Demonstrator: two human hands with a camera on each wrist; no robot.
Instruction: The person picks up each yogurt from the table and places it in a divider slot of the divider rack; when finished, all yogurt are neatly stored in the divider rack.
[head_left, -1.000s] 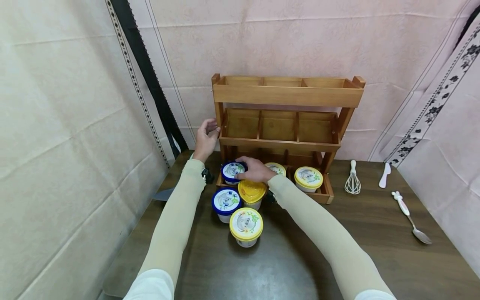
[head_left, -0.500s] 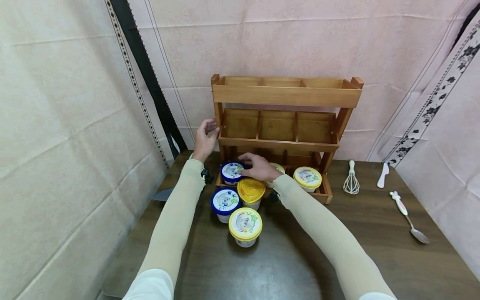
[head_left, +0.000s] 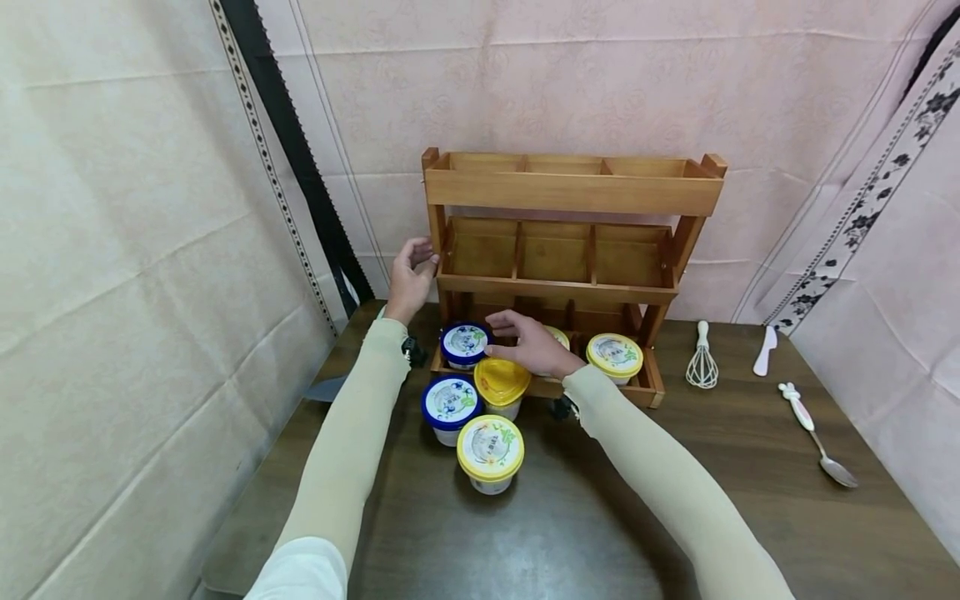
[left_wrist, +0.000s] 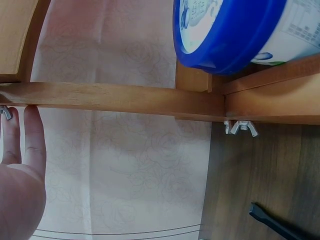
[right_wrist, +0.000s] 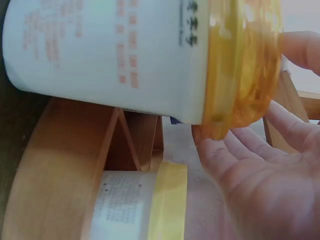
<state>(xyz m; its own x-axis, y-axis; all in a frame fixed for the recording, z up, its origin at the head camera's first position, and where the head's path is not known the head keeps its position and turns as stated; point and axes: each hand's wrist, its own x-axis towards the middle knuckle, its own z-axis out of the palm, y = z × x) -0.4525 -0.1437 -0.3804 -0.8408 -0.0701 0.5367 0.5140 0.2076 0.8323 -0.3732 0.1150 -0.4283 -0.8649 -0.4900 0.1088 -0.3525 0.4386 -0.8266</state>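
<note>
Our left hand [head_left: 408,283], straight-fingered, touches the rack [head_left: 573,194], likely steadying it; our right hand [head_left: 534,346] (spread, empty) is near the amber-lidded tub [head_left: 502,381].

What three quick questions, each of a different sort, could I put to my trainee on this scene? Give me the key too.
1. True or false: the left hand touches the side of the wooden rack.
2. Multiple choice: in the head view, what stands in the leftmost compartment of the rack's bottom tier?
A. a yellow-lidded tub
B. a blue-lidded tub
C. a spoon
3. Short answer: which utensil lies nearest the rack's right side in the head view?

Key:
1. True.
2. B.
3. The whisk.
</note>
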